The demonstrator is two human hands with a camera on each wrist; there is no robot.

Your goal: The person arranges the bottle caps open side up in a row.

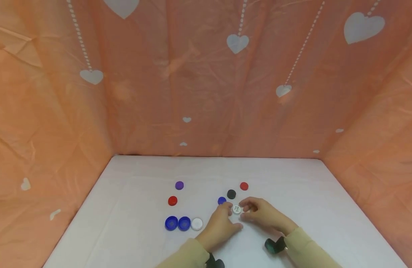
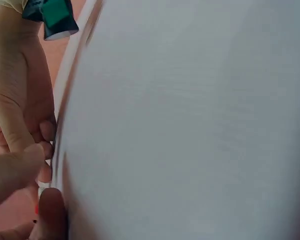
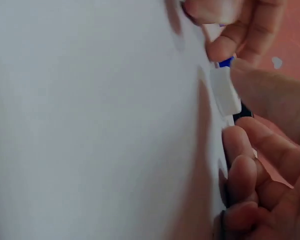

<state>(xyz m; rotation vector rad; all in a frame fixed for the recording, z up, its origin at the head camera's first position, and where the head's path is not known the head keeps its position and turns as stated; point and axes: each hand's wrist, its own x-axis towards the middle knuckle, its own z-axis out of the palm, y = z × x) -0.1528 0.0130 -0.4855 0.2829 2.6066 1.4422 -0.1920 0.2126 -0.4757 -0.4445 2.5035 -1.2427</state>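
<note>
A white bottle cap (image 1: 236,209) with dark markings on top lies on the table between the two hands. From its left, my left hand (image 1: 219,225) reaches in with thumb and fingers apart, fingertips close to the cap and the blue cap (image 1: 222,200). My right hand (image 1: 264,214) arches on the other side, its fingers loosely bent and spread from the thumb. Seen side-on in the right wrist view, the white cap (image 3: 225,91) stands right by the right thumb (image 3: 270,95). The left wrist view shows mostly table, with both hands at its left edge.
Beyond the hands lie a black cap (image 1: 231,194) and a red cap (image 1: 244,186). To the left are a purple cap (image 1: 179,185), another red cap (image 1: 173,201), two larger blue caps (image 1: 171,223) and a white cap (image 1: 197,224) in a row. Orange cloth (image 1: 206,93) surrounds the white table (image 1: 132,193).
</note>
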